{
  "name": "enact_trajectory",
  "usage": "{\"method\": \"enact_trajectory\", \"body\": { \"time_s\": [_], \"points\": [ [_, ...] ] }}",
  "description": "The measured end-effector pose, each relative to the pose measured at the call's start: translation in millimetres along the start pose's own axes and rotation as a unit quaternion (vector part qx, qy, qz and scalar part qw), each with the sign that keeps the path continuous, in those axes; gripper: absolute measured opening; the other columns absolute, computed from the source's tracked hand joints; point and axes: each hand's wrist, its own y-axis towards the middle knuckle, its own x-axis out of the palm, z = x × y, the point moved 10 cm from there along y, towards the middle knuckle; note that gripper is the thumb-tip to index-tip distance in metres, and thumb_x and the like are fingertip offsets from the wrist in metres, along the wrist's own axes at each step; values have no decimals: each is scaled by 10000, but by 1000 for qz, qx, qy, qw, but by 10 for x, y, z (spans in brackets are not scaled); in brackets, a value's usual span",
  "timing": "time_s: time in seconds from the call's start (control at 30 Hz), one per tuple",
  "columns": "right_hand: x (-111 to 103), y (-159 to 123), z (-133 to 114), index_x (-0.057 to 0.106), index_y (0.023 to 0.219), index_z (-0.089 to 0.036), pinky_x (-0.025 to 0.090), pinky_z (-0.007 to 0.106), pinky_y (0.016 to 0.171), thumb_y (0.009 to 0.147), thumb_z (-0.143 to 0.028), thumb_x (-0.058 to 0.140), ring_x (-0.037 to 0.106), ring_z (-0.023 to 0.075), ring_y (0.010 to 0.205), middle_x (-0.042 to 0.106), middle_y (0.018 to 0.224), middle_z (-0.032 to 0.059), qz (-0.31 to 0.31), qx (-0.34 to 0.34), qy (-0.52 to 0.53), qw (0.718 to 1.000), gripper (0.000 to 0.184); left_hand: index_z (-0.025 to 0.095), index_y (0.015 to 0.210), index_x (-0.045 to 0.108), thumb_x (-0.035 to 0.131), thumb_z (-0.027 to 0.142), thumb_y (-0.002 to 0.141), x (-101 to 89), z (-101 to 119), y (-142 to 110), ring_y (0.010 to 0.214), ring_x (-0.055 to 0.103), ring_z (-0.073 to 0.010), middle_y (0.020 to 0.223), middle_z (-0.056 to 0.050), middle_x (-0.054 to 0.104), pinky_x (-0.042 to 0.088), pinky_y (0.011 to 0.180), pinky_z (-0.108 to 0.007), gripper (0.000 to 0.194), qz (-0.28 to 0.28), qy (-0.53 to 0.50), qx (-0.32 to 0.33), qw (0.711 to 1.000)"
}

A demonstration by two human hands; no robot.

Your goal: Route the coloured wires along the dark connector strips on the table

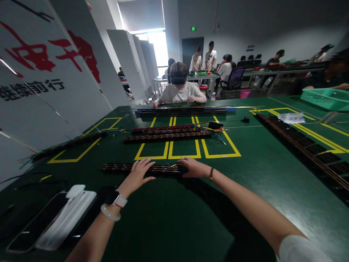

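Observation:
A long dark strip (160, 170) with copper-coloured wires along its top lies crosswise on the green table in front of me. My left hand (140, 176) rests over its left half, fingers stretched out and thumb apart. At the strip's right end, the fingers of my right hand (195, 167) curl over and grip it; a short yellow wire (173, 165) shows beside them. Farther back, a similar dark strip (169, 137) lies with another wired strip (163, 129) behind it, coloured leads trailing at the right.
Phones (40, 222) lie at the lower left. A wired strip (73, 143) runs along the left edge, and a longer bank of strips (305, 149) slants along the right. A green basket (324, 100) stands far right. A person (180, 91) sits across the table behind stacked dark bars (185, 112).

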Motion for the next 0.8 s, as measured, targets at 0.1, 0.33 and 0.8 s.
{"method": "enact_trajectory", "body": {
  "time_s": [0.1, 0.33, 0.8],
  "points": [
    [-55, 46, 91, 547, 1217, -141, 442, 266, 797, 695, -273, 720, 525, 199, 977, 563, 1107, 94, -28, -3, 23, 999, 565, 307, 1365, 371, 475, 587, 804, -34, -138, -24, 1332, 295, -235, 1422, -24, 354, 178, 1126, -509, 636, -4, 11, 5, 1000],
    [-219, 50, 389, 645, 1020, -164, 415, 220, 689, 777, -238, 652, 545, 145, 823, 597, 939, 54, 55, 39, -8, 998, 254, 226, 1271, 486, 490, 552, 809, -106, -100, 210, 1246, 417, -225, 1283, -62, 505, 209, 1122, -499, 565, 41, 27, 51, 997],
    [-657, -250, 1154, 531, 1261, -180, 254, 410, 1032, 882, -203, 470, 370, 258, 1210, 425, 1320, 128, 314, 188, -170, 915, 385, 198, 1187, 582, 502, 549, 800, -41, 50, 1296, 1337, 279, -292, 1391, -111, 381, 125, 1140, -495, 528, 159, 191, 107, 963]
  ]
}}
